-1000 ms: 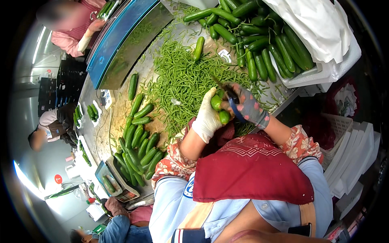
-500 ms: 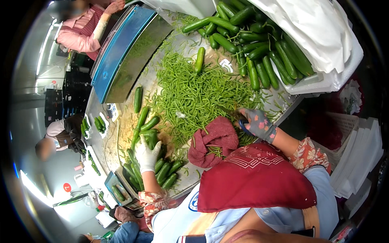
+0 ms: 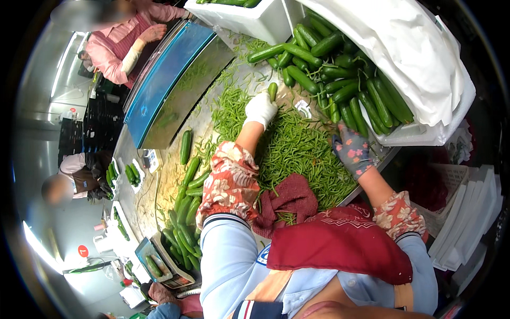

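Observation:
At the upper middle of the steel table, my left hand point(image 3: 260, 110) in a white glove is closed on the lower end of a cucumber point(image 3: 272, 90). My right hand point(image 3: 350, 148), in a grey flowered glove, is curled at the right edge of a green bean heap point(image 3: 300, 154), just below stacked cucumbers point(image 3: 304, 80); what it holds is too hidden to make out. A maroon cloth point(image 3: 289, 196) lies below the heap, with a few beans on it. Another pile of cucumbers point(image 3: 186, 234) lies to the left, partly behind my left sleeve.
Foam boxes point(image 3: 419, 139) bound the upper right. A blue-edged metal barrier point(image 3: 164, 74) stands left, beyond it a co-worker point(image 3: 114, 53). Another person point(image 3: 79, 178) works at far left. A scale point(image 3: 159, 255) sits lower left; white crates point(image 3: 462, 212) are stacked at right.
My left hand let go of cucumbers at the lower-left pile and moved up to the lone cucumber, grasping it. My right hand moved right, then up toward the stacked cucumbers.

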A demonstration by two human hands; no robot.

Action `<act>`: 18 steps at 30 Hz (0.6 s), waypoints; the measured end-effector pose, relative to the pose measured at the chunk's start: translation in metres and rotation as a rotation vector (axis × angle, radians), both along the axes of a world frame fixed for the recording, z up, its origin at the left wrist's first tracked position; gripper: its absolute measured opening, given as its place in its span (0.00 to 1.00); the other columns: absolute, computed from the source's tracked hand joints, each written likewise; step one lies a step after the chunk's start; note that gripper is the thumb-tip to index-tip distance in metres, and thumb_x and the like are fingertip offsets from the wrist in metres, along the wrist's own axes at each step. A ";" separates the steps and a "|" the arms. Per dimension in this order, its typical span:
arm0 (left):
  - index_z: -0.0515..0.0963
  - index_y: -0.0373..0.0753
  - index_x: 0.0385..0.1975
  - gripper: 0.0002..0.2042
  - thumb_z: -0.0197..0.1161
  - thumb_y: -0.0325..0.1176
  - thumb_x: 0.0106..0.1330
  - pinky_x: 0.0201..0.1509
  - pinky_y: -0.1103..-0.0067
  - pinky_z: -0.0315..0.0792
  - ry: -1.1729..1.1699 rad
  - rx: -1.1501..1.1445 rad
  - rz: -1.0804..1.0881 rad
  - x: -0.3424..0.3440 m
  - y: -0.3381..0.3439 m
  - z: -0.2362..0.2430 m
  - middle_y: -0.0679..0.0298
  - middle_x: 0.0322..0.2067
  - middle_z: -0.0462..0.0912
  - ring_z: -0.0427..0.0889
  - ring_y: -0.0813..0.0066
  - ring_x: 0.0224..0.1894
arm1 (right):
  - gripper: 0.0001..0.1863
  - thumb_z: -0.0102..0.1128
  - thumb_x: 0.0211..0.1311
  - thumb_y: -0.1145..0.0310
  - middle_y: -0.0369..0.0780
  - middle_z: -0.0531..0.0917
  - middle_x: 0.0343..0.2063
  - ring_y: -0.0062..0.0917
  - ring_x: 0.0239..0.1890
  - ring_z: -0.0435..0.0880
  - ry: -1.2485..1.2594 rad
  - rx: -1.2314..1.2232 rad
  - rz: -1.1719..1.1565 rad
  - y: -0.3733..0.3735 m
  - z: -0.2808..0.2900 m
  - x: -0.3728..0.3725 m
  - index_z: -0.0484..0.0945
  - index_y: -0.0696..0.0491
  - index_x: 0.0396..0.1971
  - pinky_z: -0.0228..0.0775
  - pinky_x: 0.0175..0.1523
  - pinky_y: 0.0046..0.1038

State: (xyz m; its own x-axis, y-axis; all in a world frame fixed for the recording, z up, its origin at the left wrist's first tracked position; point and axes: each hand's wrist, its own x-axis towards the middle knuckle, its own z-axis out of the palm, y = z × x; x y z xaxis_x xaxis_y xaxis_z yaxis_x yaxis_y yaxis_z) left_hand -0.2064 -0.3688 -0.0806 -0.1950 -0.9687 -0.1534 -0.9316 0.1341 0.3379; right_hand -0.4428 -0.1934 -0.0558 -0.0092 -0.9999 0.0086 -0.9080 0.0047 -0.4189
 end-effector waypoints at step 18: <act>0.64 0.38 0.52 0.22 0.47 0.48 0.68 0.46 0.73 0.72 1.836 0.780 0.287 0.006 0.182 0.051 0.60 0.38 0.77 0.78 0.68 0.40 | 0.23 0.59 0.52 0.75 0.39 0.76 0.29 0.18 0.23 0.74 -1.913 0.502 0.150 0.055 0.024 0.025 0.67 0.56 0.50 0.68 0.29 0.17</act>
State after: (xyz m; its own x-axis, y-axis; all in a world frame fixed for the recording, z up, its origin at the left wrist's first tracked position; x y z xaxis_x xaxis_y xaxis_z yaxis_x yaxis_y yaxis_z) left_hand -0.2002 -0.1871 -0.0297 -0.4601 -0.8312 -0.3121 0.5556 -0.5437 0.6290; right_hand -0.4180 -0.1387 -0.0319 0.4067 -0.9026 -0.1410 0.6395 0.3915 -0.6617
